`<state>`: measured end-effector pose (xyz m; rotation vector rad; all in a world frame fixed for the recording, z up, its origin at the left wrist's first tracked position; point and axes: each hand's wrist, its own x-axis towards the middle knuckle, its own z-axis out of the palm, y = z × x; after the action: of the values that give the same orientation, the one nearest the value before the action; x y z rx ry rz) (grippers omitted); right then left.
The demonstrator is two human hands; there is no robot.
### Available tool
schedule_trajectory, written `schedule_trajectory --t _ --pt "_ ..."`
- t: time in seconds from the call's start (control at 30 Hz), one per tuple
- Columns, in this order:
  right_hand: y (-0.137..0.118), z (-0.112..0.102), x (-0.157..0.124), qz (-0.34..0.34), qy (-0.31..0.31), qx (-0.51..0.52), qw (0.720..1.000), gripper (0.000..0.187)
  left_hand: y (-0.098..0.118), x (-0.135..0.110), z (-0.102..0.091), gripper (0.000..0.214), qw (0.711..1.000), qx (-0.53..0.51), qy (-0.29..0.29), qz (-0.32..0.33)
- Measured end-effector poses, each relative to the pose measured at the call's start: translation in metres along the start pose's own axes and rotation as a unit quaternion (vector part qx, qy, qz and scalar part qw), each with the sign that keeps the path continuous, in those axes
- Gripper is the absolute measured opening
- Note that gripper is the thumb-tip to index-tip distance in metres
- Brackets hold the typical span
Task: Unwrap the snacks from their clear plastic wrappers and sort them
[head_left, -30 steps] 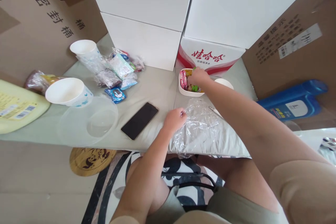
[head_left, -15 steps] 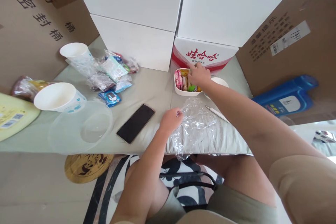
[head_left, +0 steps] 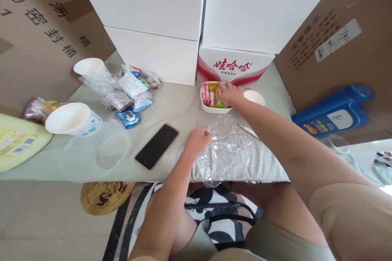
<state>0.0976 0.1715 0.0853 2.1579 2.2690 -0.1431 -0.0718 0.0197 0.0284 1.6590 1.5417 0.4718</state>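
Note:
My right hand [head_left: 230,94] reaches into a white rectangular dish [head_left: 205,107] filled with small wrapped snacks [head_left: 209,94]; its fingers curl down among them, and what they grip is hidden. My left hand [head_left: 196,142] pinches the left edge of a crinkled clear plastic sheet [head_left: 228,147] lying on the table near the front edge. A thin white pen-like stick [head_left: 248,131] lies beside the sheet.
A black phone [head_left: 157,145] lies left of my left hand. Further left are a clear plastic lid [head_left: 101,157], two white paper bowls [head_left: 73,119], and a pile of snack packets [head_left: 128,89]. White boxes [head_left: 159,20] and cardboard stand behind; a blue bottle [head_left: 333,111] lies at right.
My right hand has shifted slightly within the dish of snacks. My left hand keeps its pinch on the plastic sheet. The camera view has drifted a little.

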Motion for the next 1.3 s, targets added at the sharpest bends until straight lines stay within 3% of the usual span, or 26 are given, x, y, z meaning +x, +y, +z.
schedule_trajectory --t 0.1,0.17,0.23,0.33,0.43,0.5,0.6,0.67,0.7,0.73,0.8,0.87,0.93,1.0,1.13,1.3 --pt "0.003 -0.008 -0.017 -0.030 0.105 0.037 0.993 0.057 0.001 0.002 -0.002 0.021 1.000 -0.001 0.000 -0.004" --pt "0.011 -0.009 -0.044 -0.114 0.191 0.084 0.971 0.053 0.000 0.004 -0.003 0.022 1.000 -0.003 -0.001 0.004" --pt "0.025 -0.001 -0.082 -0.232 0.219 0.135 0.938 0.046 -0.001 0.004 -0.003 0.022 1.000 -0.002 -0.005 0.020" --pt "0.053 0.027 -0.145 -0.335 0.177 0.169 0.910 0.038 -0.003 0.005 -0.001 0.020 0.999 -0.005 -0.008 0.039" --pt "0.080 0.061 -0.196 -0.356 0.092 0.170 0.914 0.043 -0.007 0.011 -0.002 0.017 0.998 -0.039 0.017 0.045" --pt "0.092 0.079 -0.217 -0.352 0.047 0.165 0.920 0.051 -0.013 0.017 -0.007 0.029 0.994 -0.066 0.075 0.050" --pt "0.102 0.093 -0.234 -0.327 0.013 0.147 0.933 0.063 -0.020 0.017 -0.017 0.047 0.971 -0.065 0.209 0.101" --pt "0.103 0.097 -0.238 -0.303 0.007 0.137 0.943 0.064 -0.017 0.003 -0.020 0.043 0.939 -0.046 0.299 0.167" --pt "0.103 0.097 -0.239 -0.291 0.007 0.136 0.947 0.063 -0.013 -0.008 -0.018 0.034 0.925 -0.034 0.316 0.206" --pt "0.102 0.098 -0.240 -0.280 0.010 0.138 0.950 0.061 -0.008 -0.021 -0.014 0.025 0.921 -0.018 0.300 0.247" --pt "0.099 0.099 -0.240 -0.259 0.022 0.149 0.954 0.055 0.002 -0.047 0.002 0.026 0.941 0.052 0.118 0.314" --pt "0.096 0.100 -0.240 -0.245 0.039 0.162 0.955 0.048 0.010 -0.067 0.022 0.047 0.941 0.151 -0.022 0.303" --pt "0.096 0.100 -0.241 -0.236 0.061 0.171 0.955 0.042 0.012 -0.074 0.036 0.031 0.942 0.193 -0.075 0.266" --pt "0.100 0.098 -0.242 -0.233 0.084 0.178 0.952 0.035 0.009 -0.073 0.038 0.013 0.956 0.165 -0.070 0.234" --pt "0.115 0.092 -0.246 -0.219 0.134 0.241 0.936 0.016 -0.001 -0.064 0.013 0.018 0.980 0.011 -0.041 0.195" --pt "0.136 0.079 -0.248 -0.135 0.163 0.415 0.885 0.012 -0.012 -0.063 -0.012 0.017 0.985 -0.077 0.019 0.152"
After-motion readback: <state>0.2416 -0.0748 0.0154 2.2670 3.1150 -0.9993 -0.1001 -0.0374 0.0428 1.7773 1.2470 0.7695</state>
